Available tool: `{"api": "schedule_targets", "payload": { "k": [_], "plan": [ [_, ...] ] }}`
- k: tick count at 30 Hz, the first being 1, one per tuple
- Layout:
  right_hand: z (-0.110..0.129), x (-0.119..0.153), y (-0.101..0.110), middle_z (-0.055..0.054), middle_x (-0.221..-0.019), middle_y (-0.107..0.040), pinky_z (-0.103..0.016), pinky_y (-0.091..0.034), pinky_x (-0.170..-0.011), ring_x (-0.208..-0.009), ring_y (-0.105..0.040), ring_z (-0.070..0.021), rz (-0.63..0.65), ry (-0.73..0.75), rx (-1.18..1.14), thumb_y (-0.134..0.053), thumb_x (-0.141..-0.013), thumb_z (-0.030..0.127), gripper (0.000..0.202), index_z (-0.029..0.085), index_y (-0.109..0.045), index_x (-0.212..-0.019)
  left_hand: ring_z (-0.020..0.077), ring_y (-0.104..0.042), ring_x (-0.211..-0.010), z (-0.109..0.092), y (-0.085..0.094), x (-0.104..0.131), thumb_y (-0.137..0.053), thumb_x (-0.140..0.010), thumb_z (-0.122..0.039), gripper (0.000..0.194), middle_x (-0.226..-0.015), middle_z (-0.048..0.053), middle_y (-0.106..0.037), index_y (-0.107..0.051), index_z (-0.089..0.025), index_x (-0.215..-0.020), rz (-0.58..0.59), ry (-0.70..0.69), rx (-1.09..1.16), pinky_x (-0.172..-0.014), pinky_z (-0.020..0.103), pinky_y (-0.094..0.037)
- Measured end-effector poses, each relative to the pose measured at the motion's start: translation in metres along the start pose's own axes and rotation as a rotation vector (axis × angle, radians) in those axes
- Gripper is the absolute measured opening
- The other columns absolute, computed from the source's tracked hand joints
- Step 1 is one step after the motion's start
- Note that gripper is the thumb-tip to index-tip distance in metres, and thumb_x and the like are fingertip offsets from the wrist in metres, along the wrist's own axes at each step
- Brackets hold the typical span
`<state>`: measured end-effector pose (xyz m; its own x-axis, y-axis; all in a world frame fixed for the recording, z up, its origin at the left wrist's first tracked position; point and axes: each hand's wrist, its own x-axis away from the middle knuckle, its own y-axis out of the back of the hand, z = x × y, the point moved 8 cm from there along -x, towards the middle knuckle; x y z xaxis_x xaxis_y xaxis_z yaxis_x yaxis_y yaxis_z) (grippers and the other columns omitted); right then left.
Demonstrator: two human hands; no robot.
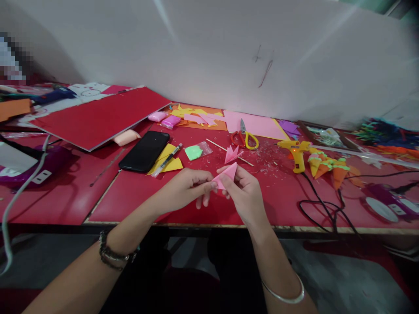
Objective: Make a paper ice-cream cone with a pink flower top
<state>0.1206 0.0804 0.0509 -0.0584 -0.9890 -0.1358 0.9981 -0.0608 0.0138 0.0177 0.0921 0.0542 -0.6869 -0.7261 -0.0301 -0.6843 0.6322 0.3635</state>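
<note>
Between my two hands, above the front of the red table, is a folded piece of pink paper (229, 173). My left hand (193, 187) pinches its left corner. The thumb of my right hand (244, 192) presses flat on the paper, with the fingers behind it. Just beyond, a pink folded paper flower (232, 154) lies on a thin wooden stick (216, 145). Scissors (244, 137) with red and yellow handles lie past the stick. A packet of green clay-like stuff (194, 152) is left of the flower.
On the left lie a black phone (144, 151), a pen (168, 159) on yellow paper and a red board (108, 115). A yellow glue gun (296, 155) stands on the right, its black cord (314, 203) looping near the table edge. Orange-and-yellow paper flowers (327, 165) sit beside it.
</note>
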Motion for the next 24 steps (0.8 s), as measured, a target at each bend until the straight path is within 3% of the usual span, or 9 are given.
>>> {"api": "schedule_targets", "payload": {
  "k": [7, 13, 16, 21, 24],
  "plan": [
    [0.003, 0.002, 0.003, 0.005, -0.051, -0.051, -0.014, -0.035, -0.039, -0.042, -0.045, -0.0046, -0.054, 0.038, 0.100, -0.047, -0.080, 0.033, 0.019, 0.018, -0.056, -0.076, 0.0053, -0.052, -0.045, -0.004, 0.001, -0.001, -0.041, -0.083, -0.029, 0.027, -0.050, -0.004, -0.056, -0.049, -0.014, -0.062, -0.017, -0.033, -0.093, -0.048, 0.015, -0.037],
    [0.005, 0.004, 0.005, 0.006, -0.042, -0.041, -0.016, -0.032, -0.040, -0.038, -0.040, -0.0045, -0.089, 0.061, 0.147, -0.038, -0.085, 0.037, 0.033, 0.017, -0.043, -0.059, 0.0061, -0.052, -0.048, -0.008, -0.003, 0.001, -0.041, -0.083, -0.031, 0.028, -0.050, -0.003, -0.057, -0.051, -0.014, -0.062, 0.034, -0.044, -0.120, -0.052, 0.016, -0.038],
    [0.005, 0.004, 0.005, 0.006, -0.043, -0.040, -0.017, -0.031, -0.041, -0.040, -0.040, -0.0052, -0.083, 0.063, 0.130, -0.038, -0.085, 0.037, 0.033, 0.018, -0.041, -0.058, 0.0065, -0.051, -0.049, -0.008, -0.003, 0.002, -0.041, -0.083, -0.032, 0.028, -0.049, -0.003, -0.056, -0.050, -0.014, -0.062, 0.037, -0.054, -0.134, -0.053, 0.016, -0.038],
    [0.010, 0.004, 0.000, 0.005, -0.049, -0.037, -0.019, -0.028, -0.044, -0.046, -0.036, -0.0056, -0.031, 0.147, 0.214, -0.038, -0.085, 0.035, 0.034, 0.017, -0.039, -0.056, 0.0051, -0.044, -0.040, -0.002, -0.008, 0.001, -0.039, -0.083, -0.035, 0.035, -0.042, -0.004, -0.048, -0.048, -0.014, -0.056, 0.067, -0.046, -0.179, -0.042, 0.015, -0.031],
    [0.013, 0.005, -0.002, 0.005, -0.051, -0.034, -0.020, -0.026, -0.045, -0.047, -0.033, -0.0056, -0.028, 0.195, 0.273, -0.039, -0.084, 0.034, 0.034, 0.017, -0.040, -0.055, 0.0050, -0.045, -0.042, -0.005, -0.008, -0.002, -0.039, -0.084, -0.035, 0.036, -0.045, -0.004, -0.049, -0.046, -0.014, -0.055, -0.014, -0.101, -0.217, -0.044, 0.015, -0.031]
  ]
}}
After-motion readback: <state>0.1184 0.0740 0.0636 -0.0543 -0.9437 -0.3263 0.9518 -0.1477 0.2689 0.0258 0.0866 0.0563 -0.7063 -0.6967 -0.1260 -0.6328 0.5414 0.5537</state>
